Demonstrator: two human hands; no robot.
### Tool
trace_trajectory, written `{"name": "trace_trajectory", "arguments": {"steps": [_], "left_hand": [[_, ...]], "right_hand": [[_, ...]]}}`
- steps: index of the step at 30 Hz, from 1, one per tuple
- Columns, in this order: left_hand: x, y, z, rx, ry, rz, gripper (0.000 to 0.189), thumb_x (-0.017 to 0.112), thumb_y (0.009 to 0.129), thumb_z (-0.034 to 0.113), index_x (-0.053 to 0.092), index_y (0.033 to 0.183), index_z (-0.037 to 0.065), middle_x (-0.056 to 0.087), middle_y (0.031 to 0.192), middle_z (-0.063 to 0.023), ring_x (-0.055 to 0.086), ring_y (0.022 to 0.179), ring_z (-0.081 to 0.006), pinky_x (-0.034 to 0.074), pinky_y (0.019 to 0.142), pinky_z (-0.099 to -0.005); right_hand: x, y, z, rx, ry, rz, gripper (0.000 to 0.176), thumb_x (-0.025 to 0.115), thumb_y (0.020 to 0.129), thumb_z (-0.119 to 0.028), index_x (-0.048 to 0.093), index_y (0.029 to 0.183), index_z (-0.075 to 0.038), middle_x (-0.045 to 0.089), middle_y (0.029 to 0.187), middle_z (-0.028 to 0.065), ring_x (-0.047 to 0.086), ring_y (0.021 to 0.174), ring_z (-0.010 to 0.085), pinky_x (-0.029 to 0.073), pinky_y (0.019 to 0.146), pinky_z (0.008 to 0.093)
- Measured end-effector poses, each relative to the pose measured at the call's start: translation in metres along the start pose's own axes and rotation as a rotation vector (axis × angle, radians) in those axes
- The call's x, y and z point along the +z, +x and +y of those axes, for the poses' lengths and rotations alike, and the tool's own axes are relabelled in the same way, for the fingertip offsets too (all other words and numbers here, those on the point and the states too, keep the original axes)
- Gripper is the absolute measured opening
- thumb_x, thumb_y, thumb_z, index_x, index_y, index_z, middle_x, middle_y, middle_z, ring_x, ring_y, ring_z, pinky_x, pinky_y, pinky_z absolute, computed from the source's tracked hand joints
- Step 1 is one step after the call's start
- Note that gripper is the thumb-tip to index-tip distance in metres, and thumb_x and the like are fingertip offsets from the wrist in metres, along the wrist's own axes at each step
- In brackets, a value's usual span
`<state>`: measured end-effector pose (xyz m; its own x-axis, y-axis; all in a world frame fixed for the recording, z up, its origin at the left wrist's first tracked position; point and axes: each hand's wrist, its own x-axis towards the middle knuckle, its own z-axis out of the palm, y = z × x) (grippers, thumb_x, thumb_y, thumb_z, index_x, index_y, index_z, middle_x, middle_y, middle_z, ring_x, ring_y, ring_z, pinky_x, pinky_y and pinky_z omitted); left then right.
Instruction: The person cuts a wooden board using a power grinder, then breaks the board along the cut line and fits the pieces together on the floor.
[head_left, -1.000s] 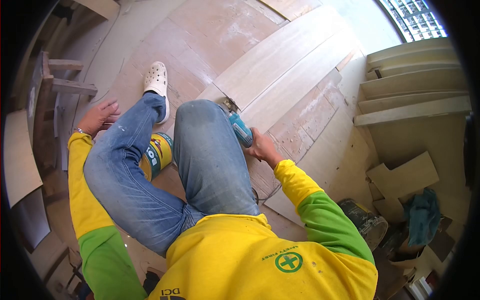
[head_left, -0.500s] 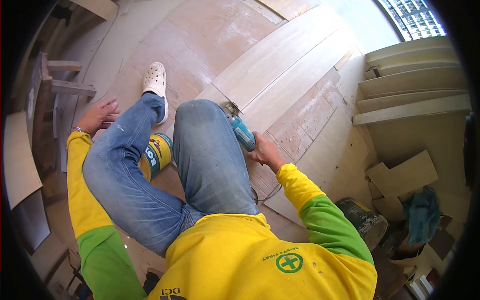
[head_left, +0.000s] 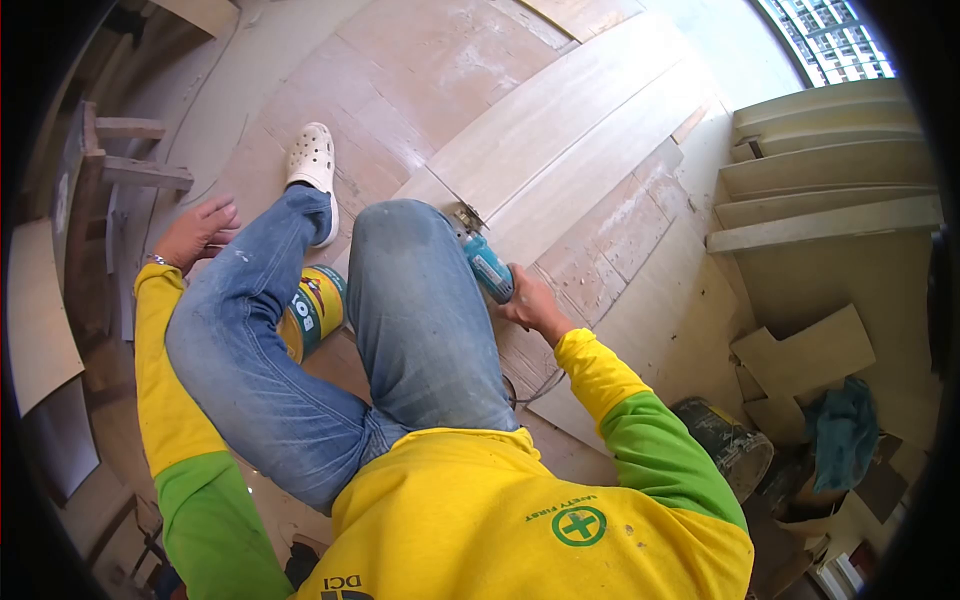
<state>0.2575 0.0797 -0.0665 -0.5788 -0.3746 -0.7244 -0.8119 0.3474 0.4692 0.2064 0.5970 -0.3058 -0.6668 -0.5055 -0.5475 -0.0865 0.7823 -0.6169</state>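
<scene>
My right hand (head_left: pixel 530 306) is wrapped round the rear of a slim teal power tool (head_left: pixel 488 268), shaped like an angle grinder. Its metal head (head_left: pixel 467 217) lies at the near end of the pale boards (head_left: pixel 545 165), beside my raised right knee, which hides part of it. My left hand (head_left: pixel 200 235) hangs past my left leg, fingers loosely bent and apart, with nothing in it. Between my legs sits a yellow and green can (head_left: pixel 313 312), partly covered by my left leg.
Stacked pale panels (head_left: pixel 825 170) stand at the right. Lower right are a dirty bucket (head_left: pixel 722 440), a board offcut (head_left: pixel 805 350) and a teal cloth (head_left: pixel 843 430). A wooden frame (head_left: pixel 145 172) stands at the left. A cable (head_left: pixel 545 388) runs beside my right thigh.
</scene>
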Motion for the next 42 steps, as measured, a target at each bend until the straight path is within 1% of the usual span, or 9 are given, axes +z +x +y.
{"name": "trace_trajectory", "arguments": {"steps": [11, 14, 19, 26, 28, 31, 38, 41, 42], "left_hand": [[-0.002, 0.006, -0.004, -0.005, -0.009, -0.045, 0.071, 0.063, 0.090, 0.051, 0.045, 0.144, 0.009, 0.064, 0.114, -0.0087, 0.061, 0.092, -0.0143, 0.049, 0.079, -0.0284], [0.001, 0.004, 0.000, -0.017, -0.014, -0.017, 0.069, 0.062, 0.090, 0.050, 0.046, 0.143, 0.009, 0.064, 0.115, -0.0093, 0.061, 0.092, -0.0147, 0.050, 0.079, -0.0288], [-0.004, 0.001, 0.001, 0.012, -0.031, -0.008, 0.070, 0.062, 0.090, 0.050, 0.045, 0.144, 0.008, 0.063, 0.116, -0.0104, 0.061, 0.092, -0.0152, 0.050, 0.080, -0.0292], [-0.001, 0.000, 0.005, 0.010, -0.026, -0.011, 0.071, 0.062, 0.091, 0.051, 0.045, 0.144, 0.008, 0.063, 0.116, -0.0101, 0.060, 0.091, -0.0150, 0.050, 0.080, -0.0286], [-0.003, 0.005, 0.002, 0.003, -0.018, -0.027, 0.071, 0.062, 0.091, 0.051, 0.044, 0.144, 0.008, 0.063, 0.117, -0.0103, 0.060, 0.091, -0.0151, 0.050, 0.080, -0.0288], [-0.003, 0.006, 0.004, -0.012, 0.006, -0.031, 0.073, 0.062, 0.091, 0.051, 0.042, 0.146, 0.008, 0.062, 0.119, -0.0113, 0.061, 0.093, -0.0156, 0.050, 0.081, -0.0298], [0.009, -0.009, 0.032, 0.017, 0.066, 0.020, 0.074, 0.063, 0.090, 0.050, 0.041, 0.146, 0.006, 0.063, 0.118, -0.0112, 0.062, 0.093, -0.0159, 0.050, 0.079, -0.0286], [0.008, -0.014, 0.056, 0.112, 0.130, 0.037, 0.071, 0.066, 0.090, 0.046, 0.044, 0.143, 0.004, 0.064, 0.114, -0.0113, 0.062, 0.093, -0.0138, 0.049, 0.075, -0.0240], [0.007, -0.013, 0.065, 0.225, 0.125, 0.025, 0.066, 0.067, 0.091, 0.040, 0.046, 0.142, 0.002, 0.064, 0.113, -0.0115, 0.062, 0.095, -0.0135, 0.049, 0.077, -0.0237]], "right_hand": [[0.009, -0.002, 0.006, -0.022, 0.001, 0.043, 0.067, 0.074, 0.069, -0.031, 0.049, 0.128, -0.009, 0.065, 0.100, 0.0262, 0.064, 0.092, 0.0442, 0.051, 0.081, 0.0477], [0.009, -0.001, 0.007, -0.052, 0.023, 0.102, 0.067, 0.075, 0.068, -0.033, 0.051, 0.126, -0.008, 0.066, 0.101, 0.0250, 0.064, 0.092, 0.0435, 0.051, 0.080, 0.0471], [0.006, -0.007, 0.013, -0.117, 0.026, 0.091, 0.067, 0.077, 0.068, -0.034, 0.053, 0.125, -0.008, 0.066, 0.101, 0.0231, 0.064, 0.091, 0.0429, 0.051, 0.080, 0.0459], [-0.002, -0.007, -0.011, -0.076, 0.066, 0.079, 0.067, 0.076, 0.069, -0.036, 0.053, 0.125, -0.008, 0.065, 0.103, 0.0240, 0.064, 0.096, 0.0417, 0.051, 0.082, 0.0445], [0.000, -0.003, -0.023, -0.190, 0.121, 0.184, 0.067, 0.074, 0.071, -0.036, 0.052, 0.127, -0.008, 0.065, 0.104, 0.0240, 0.063, 0.097, 0.0416, 0.050, 0.083, 0.0441], [0.002, 0.007, -0.044, -0.234, 0.199, 0.240, 0.068, 0.074, 0.071, -0.036, 0.051, 0.128, -0.007, 0.065, 0.104, 0.0247, 0.063, 0.097, 0.0425, 0.050, 0.083, 0.0449], [0.006, 0.015, -0.063, -0.210, 0.324, 0.329, 0.068, 0.074, 0.073, -0.041, 0.051, 0.128, -0.007, 0.065, 0.104, 0.0249, 0.062, 0.098, 0.0431, 0.050, 0.083, 0.0455], [0.002, 0.009, -0.055, -0.153, 0.324, 0.445, 0.069, 0.074, 0.067, -0.033, 0.050, 0.127, -0.009, 0.065, 0.101, 0.0253, 0.063, 0.094, 0.0441, 0.051, 0.081, 0.0476], [-0.002, 0.004, -0.053, -0.158, 0.324, 0.461, 0.069, 0.074, 0.067, -0.033, 0.050, 0.127, -0.009, 0.065, 0.101, 0.0253, 0.063, 0.094, 0.0441, 0.051, 0.081, 0.0476]]}}
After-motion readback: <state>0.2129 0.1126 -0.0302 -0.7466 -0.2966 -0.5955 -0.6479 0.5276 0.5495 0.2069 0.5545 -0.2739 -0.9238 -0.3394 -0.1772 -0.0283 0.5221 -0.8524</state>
